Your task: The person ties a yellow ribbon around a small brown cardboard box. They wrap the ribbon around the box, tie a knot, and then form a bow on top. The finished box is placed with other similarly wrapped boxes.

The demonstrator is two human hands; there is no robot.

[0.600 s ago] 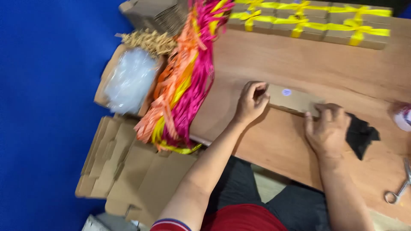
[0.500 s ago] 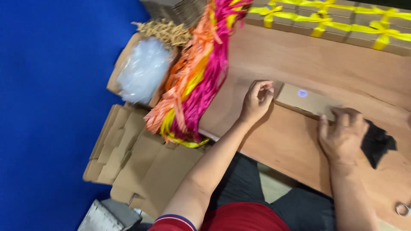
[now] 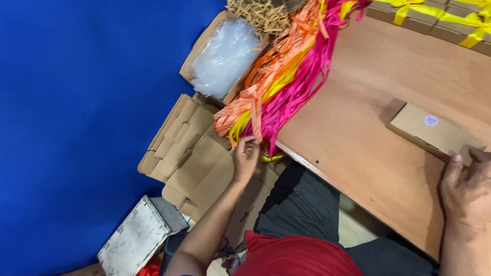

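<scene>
Now the left hand point(image 3: 245, 159) has left the flat brown box point(image 3: 434, 134) and dropped past the surface's point(image 3: 358, 148) near-left edge, fingers pinched on the hanging ends of the orange, yellow and pink ribbons point(image 3: 279, 87); a ribbon pick looks under way. The box lies near the right edge; the right hand point(image 3: 468, 191) stays pressed on its near end, fingers together.

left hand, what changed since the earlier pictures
The left hand left the flat brown box and moved off the table edge to the hanging ends of the ribbons, fingers at an orange strand. The right hand stayed resting on the box's near end; the box stayed on the wooden table.
</scene>
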